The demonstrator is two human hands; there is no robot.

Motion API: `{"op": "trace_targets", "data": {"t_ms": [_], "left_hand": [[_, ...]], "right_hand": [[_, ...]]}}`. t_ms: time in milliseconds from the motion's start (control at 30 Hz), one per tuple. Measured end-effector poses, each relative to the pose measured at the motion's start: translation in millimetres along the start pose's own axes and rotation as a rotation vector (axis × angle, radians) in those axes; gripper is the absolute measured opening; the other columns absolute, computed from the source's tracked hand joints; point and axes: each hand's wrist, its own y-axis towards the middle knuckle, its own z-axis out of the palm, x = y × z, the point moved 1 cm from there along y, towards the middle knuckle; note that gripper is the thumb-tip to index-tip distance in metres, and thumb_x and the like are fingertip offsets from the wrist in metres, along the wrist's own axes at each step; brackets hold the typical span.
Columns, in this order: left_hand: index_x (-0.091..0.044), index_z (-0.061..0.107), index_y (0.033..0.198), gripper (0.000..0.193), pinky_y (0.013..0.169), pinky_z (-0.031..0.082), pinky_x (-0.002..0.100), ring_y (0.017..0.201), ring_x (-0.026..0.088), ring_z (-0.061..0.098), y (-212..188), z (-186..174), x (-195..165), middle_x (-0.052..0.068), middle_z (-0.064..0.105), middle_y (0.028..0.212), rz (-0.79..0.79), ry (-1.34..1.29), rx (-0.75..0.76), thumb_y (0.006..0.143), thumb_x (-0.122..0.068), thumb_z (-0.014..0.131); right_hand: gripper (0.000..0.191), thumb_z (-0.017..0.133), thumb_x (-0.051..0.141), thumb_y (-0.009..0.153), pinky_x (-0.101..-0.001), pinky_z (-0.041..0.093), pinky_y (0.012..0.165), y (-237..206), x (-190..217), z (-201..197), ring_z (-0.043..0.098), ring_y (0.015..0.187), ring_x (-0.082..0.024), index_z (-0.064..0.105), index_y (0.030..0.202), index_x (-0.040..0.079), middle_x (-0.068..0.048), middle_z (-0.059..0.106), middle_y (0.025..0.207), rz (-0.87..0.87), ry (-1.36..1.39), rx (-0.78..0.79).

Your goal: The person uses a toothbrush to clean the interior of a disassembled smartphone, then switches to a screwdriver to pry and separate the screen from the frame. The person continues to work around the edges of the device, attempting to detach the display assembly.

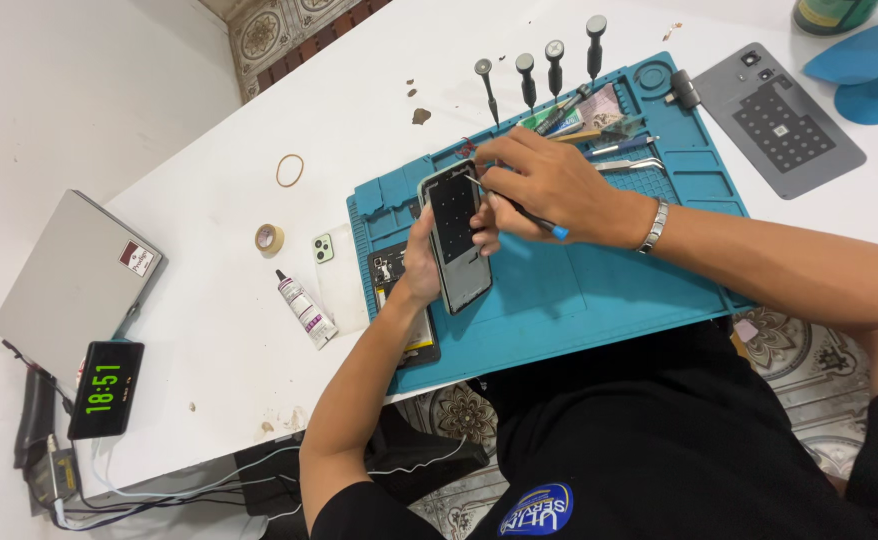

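Gripping a black, grey-framed opened smartphone (456, 236): left hand (422, 262) closed around its edge.
Right hand (549, 185) pinches thin blue-tipped black tool (519, 207) over blue silicone mat (609, 290), white table (209, 330).

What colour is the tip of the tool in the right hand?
Bright blue tip on the thin dark tool, seen from the head view.

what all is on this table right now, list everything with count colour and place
phone frame: 1, dark, over mat
repair mat: 1, teal, table centre
screwdrivers: 4, black, standing behind mat
tweezers: 2, silver, on mat
back panel: 1, grey, far right
glue tube: 1, white, left of mat
tape roll: 1, tan, left
rubber band: 1, tan, left
clock: 1, black, table edge
left hand: grips frame
right hand: holds thin tool
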Motion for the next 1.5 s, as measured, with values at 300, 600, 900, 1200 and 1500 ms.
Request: {"op": "trace_targets", "data": {"t_ms": [300,600,900,1200,1500], "left_hand": [[-0.008,0.044,0.145,0.061,0.09,0.043,0.035,0.099,0.015,0.046,-2,-2,1,0.003,0.044,0.108,-0.003,-0.018,-0.008,0.107,-0.057,0.043],[-0.003,0.046,0.144,0.066,0.09,0.042,0.035,0.099,0.015,0.046,-5,-2,2,0.003,0.044,0.108,0.01,0.06,0.019,0.108,-0.058,0.043],[-0.005,0.043,0.145,0.064,0.089,0.042,0.035,0.098,0.014,0.045,-5,-1,3,0.003,0.043,0.109,0.013,0.02,-0.015,0.107,-0.057,0.042],[-0.004,0.044,0.144,0.062,0.089,0.042,0.034,0.097,0.014,0.045,-7,2,5,0.003,0.044,0.108,0.028,0.077,-0.022,0.109,-0.056,0.041],[-0.002,0.041,0.148,0.072,0.09,0.048,0.038,0.108,0.023,0.057,-8,3,8,0.015,0.054,0.13,0.027,0.41,-0.171,0.105,-0.059,0.043]], "right_hand": [[0.03,0.07,0.016,0.082,-0.0362,0.057,0.076,0,-3,3,0.059,0.106,-0.029,0.066,0.106,-0.002,-0.013,0.061,0.131,0.016,-0.02,0.051],[0.021,0.067,0.016,0.091,-0.0341,0.056,0.072,0,1,2,0.058,0.105,-0.027,0.066,0.103,-0.001,-0.011,0.061,0.128,0.018,-0.047,0.04],[0.036,0.073,0.016,0.078,-0.0332,0.055,0.071,1,-1,-1,0.059,0.102,-0.027,0.067,0.108,-0.003,-0.012,0.06,0.13,-0.012,-0.036,0.061],[0.03,0.073,0.016,0.082,-0.0342,0.055,0.071,4,2,-3,0.059,0.099,-0.026,0.066,0.104,-0.003,-0.013,0.061,0.128,0.019,-0.005,0.097],[0.007,0.061,0.009,0.092,-0.0383,0.051,0.069,10,2,-6,0.055,0.092,-0.027,0.062,0.093,0.002,-0.012,0.06,0.1,0.11,0.116,0.115]]}}
